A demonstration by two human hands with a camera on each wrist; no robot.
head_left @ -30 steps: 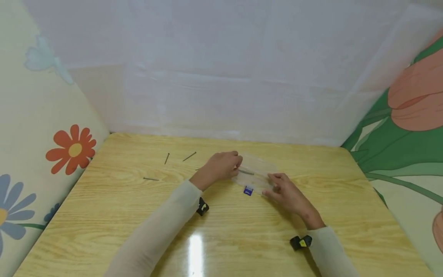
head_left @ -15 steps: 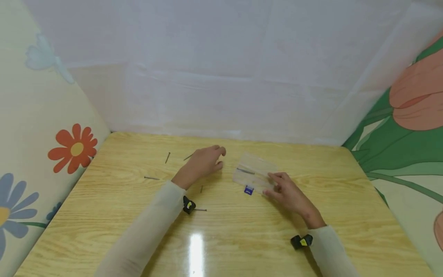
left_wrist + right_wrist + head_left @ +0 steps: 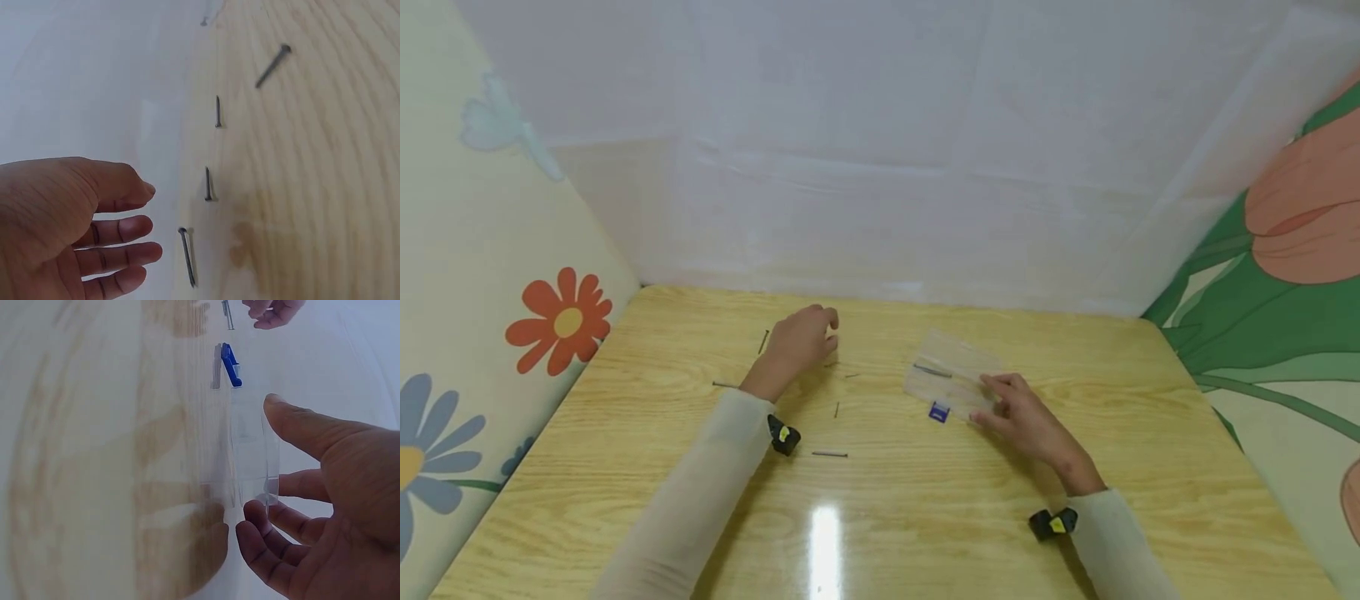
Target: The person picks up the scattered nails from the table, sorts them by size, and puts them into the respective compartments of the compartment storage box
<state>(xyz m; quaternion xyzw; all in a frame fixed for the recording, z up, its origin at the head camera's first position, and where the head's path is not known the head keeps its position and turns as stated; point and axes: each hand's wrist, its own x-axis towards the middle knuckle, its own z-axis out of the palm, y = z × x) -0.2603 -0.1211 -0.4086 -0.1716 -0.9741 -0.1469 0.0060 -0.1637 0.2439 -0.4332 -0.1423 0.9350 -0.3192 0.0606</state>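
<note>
My left hand (image 3: 797,340) hovers over the left-centre of the table, holding nothing, its fingers loosely bent. In the left wrist view a nail (image 3: 187,256) lies just beyond those fingertips. My right hand (image 3: 1026,421) grips the right end of a shallow clear plastic box (image 3: 958,354), thumb on one edge and fingers curled at the other side. A blue latch (image 3: 938,412) sits on the box's near side. One dark nail (image 3: 932,370) lies in the box. Other loose nails rest around the left hand, including one (image 3: 830,454) nearer me and a small one (image 3: 837,410).
The wood-grain table (image 3: 910,525) meets a white sheet (image 3: 880,167) at the back. Flower-patterned panels flank both sides. At the left, a nail (image 3: 763,342) and another nail (image 3: 724,384) are partly behind the left hand and wrist. Each wrist wears a black camera.
My left hand has moved left from over the box to above the loose nails, uncovering the nail in the box and others on the table. The right hand stays at the box.
</note>
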